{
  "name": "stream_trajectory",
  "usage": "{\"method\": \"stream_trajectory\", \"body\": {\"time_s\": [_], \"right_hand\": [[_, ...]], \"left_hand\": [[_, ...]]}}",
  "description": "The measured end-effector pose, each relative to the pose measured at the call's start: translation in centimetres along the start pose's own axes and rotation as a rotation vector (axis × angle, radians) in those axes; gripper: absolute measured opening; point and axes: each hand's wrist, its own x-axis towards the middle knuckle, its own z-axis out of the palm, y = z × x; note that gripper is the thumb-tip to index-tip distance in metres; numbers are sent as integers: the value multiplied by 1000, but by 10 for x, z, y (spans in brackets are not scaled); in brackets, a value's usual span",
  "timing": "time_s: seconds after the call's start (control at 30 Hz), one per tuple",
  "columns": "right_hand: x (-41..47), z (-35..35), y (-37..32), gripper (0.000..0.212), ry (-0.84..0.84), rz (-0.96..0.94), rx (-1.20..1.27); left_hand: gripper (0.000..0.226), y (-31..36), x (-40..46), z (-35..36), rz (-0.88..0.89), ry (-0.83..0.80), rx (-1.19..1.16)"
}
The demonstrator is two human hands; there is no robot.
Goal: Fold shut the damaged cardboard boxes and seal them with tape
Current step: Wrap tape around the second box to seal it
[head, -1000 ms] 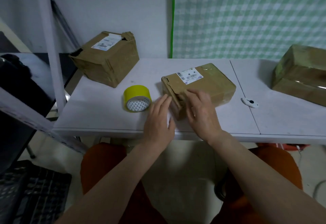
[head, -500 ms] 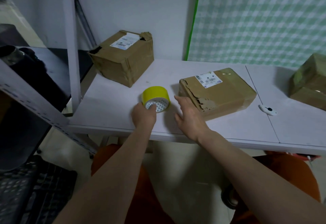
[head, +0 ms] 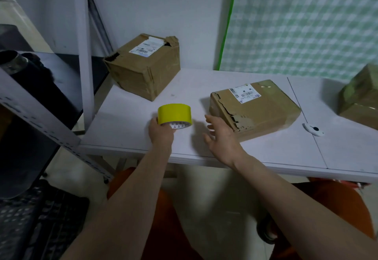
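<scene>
The step in hand looks like fetching the tape: the left hand (head: 160, 132) grips the tape roll (head: 174, 114), its fingers curled round the near side and lower rim, and the roll seems tipped on edge, at or just off the counter (head: 126, 116); whether it is fully lifted cannot be told. The right hand (head: 222, 139) hangs between the roll and the flat box (head: 255, 108), fingers spread and loose, holding nothing, close to the box's torn corner but apparently not touching it. My judgement is that sealing has not begun on this box; the next move calls for finding the free end of the tape, likely with the right fingers, peeling a length, then pressing the ragged flap flat before laying tape across it. The roll is a wide smooth yellow band on a printed white core. The flat box is low, brown corrugated card with a white label on top and glossy old tape over its far part; its near left edge is ripped in a jagged line, the paper skin peeled. A taller box (head: 143, 65), also label-topped, with crushed, gaping top corners, sits at the back left. A third box (head: 360, 98), shiny with tape, lies at the right edge. A small white cutter (head: 313, 129) lies right of the flat box.
</scene>
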Motion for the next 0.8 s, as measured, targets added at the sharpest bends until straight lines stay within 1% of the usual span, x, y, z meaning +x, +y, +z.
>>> {"method": "stream_trajectory", "body": {"time_s": [0.03, 0.13, 0.17, 0.2, 0.3, 0.33, 0.37, 0.4, 0.47, 0.53, 0.63, 0.67, 0.7, 0.73, 0.8], "right_hand": [[0, 0, -2, 52, -2, 3, 18], [1, -2, -9, 53, 9, 3, 74], [3, -3, -13, 56, 22, 9, 121], [4, -6, -19, 59, 33, 17, 191], [8, -17, -35, 75, 30, 31, 412], [10, -22, -40, 74, 27, 46, 457], [11, -27, -43, 69, 36, 68, 488], [12, -33, -45, 58, 55, 98, 523], [11, -46, -44, 41, 110, 164, 665], [6, -59, -40, 40, 148, 190, 788], [1, -69, -35, 52, 166, 184, 739], [2, -70, -31, 52, 200, 213, 748], [2, -72, -29, 47, 246, 261, 803], [2, -76, -28, 37, 292, 309, 897], [2, -80, -26, 19, 352, 390, 1127]], "left_hand": [[17, 4, -3, -3, -19, -13, -68], [19, 17, -10, -13, -18, -12, -177], [18, 22, -13, -16, -29, -43, -202], [16, 28, -17, -19, -38, -86, -173], [14, 47, -31, -22, -62, -254, 119], [12, 53, -38, -21, -67, -303, 182], [9, 59, -46, -20, -53, -345, 226], [8, 64, -53, -18, -37, -383, 258], [10, 70, -65, -15, -20, -443, 240], [13, 72, -73, -12, -28, -483, 164], [19, 71, -82, -6, -22, -518, 123], [21, 71, -86, -4, -11, -526, 90], [21, 70, -90, -1, 21, -525, 58], [20, 70, -98, 2, 79, -530, 33], [24, 65, -111, 10, 278, -566, 44]]}}
